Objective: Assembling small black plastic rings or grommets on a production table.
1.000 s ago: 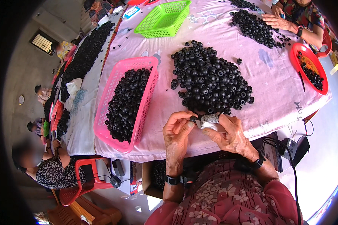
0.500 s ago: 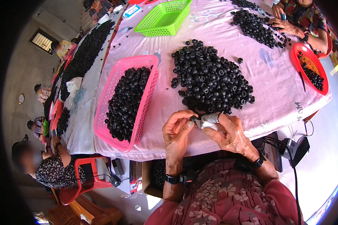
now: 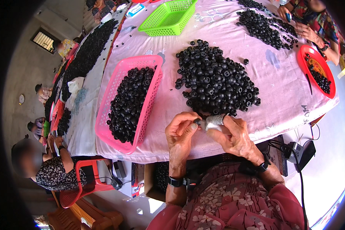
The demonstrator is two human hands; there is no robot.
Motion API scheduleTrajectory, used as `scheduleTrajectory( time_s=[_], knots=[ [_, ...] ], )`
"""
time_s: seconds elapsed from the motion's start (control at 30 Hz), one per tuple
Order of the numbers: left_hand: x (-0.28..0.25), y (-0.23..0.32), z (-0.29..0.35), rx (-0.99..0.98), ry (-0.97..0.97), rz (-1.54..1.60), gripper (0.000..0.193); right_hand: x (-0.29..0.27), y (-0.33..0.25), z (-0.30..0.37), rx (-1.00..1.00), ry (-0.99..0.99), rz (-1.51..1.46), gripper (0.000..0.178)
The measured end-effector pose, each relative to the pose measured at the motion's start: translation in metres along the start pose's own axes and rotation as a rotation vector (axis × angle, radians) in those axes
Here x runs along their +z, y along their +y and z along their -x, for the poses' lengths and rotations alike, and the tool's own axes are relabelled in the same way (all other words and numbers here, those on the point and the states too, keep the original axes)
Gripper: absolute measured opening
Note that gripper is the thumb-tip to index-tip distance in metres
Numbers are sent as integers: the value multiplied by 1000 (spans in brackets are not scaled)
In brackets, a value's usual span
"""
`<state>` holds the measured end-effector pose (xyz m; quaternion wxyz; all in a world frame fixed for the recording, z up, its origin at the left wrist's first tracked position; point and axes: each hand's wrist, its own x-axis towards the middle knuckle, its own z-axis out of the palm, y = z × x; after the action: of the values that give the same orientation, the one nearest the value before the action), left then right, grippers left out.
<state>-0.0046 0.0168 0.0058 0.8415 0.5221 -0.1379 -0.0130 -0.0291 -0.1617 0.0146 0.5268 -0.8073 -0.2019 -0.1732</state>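
Observation:
My left hand (image 3: 180,132) pinches a small round black piece (image 3: 197,121) between thumb and fingertips. Opposite it, my right hand (image 3: 237,135) is closed on a small tool with a flat grey tip (image 3: 203,125) and a white wrapping (image 3: 215,126). That tip meets the black piece or lies very close to it. Grey speckled wrapping (image 3: 217,119) covers what looks like a finger of this hand. Just beyond both hands spreads a large heap of hollow black pieces (image 3: 216,76). A pink plastic basket (image 3: 152,97), to the left, holds many more of them.
A green basket (image 3: 163,31) stands at the far side of the pink tablecloth (image 3: 170,103). To the right are a red tray (image 3: 301,57) with black pieces and a co-worker's hands (image 3: 308,33) beside another heap (image 3: 258,28). Other people sit along the left table.
My hands stay almost in place, with the grey-wrapped finger turned slightly. The co-worker's hand at the upper right has shifted right, away from the heap.

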Motion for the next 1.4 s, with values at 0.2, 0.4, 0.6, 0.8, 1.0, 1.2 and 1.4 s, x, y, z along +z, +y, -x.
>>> scheduleTrajectory(
  time_s=[0.2, 0.4, 0.6, 0.8, 1.0, 1.2, 1.4],
  knots=[
    [-3, -2, 3, -5, 11, 40, 17, -2, 2, 1, 121, 76, -2, 21],
    [1, 4, 1, -57, 61, 61, 21, 1, 4, 0, 144, 141, -119, 23],
    [0, -1, 1, -34, 68, 53, 18, 5, 9, 1, 100, 140, -83, 23],
    [4, 0, 3, -24, 115, 46, 14, 5, 12, 4, 72, 127, -39, 24],
    [4, 1, 2, -54, 130, 28, 13, 6, 9, 2, 70, 131, -55, 26],
    [3, -1, 1, -75, 136, 84, 12, 6, 14, 5, 54, 119, -7, 28],
    [-2, 0, 1, -110, 74, 152, 16, 6, 10, 4, 64, 121, -18, 27]
  ],
)
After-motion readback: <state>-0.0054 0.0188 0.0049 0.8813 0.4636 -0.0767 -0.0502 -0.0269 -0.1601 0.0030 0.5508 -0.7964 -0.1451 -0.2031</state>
